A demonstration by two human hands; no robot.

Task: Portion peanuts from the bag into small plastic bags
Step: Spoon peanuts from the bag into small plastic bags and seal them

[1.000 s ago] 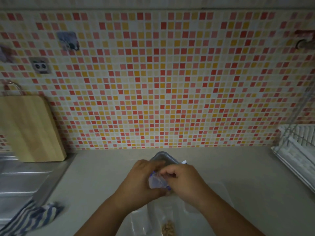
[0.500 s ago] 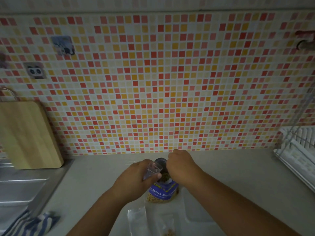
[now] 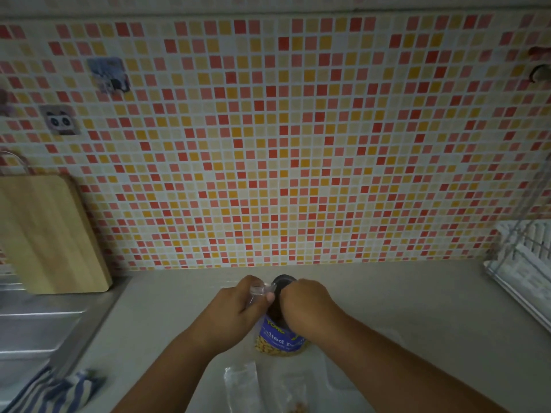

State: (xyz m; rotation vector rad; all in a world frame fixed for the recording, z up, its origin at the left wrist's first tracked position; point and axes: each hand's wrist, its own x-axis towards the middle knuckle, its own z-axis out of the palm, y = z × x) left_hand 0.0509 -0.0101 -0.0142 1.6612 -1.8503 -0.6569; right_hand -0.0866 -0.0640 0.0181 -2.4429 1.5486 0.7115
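Here, pinching the lip of the peanut bag [image 3: 278, 338] in the left grip [image 3: 238, 311], curled over the plastic and holding the mouth wide. Dipping the right grip [image 3: 307, 308] into that mouth, fingertips hidden inside; impossible to tell whether closing on anything. Resting the bag base-down on the desk [image 3: 417, 308] between both wrists. Probably best: lifting out a modest portion while steadying the lip against tipping. Leaving the small plastic bags [image 3: 241, 383] nearer, under the forearms, one already carrying a few peanuts [image 3: 296, 408]; possibly risking a sweep by a wrist. Flanking well apart: cutting board [image 3: 50, 234], sink [image 3: 35, 320] and striped cloth [image 3: 56, 391] leftward, dish rack [image 3: 524, 263] rightward.
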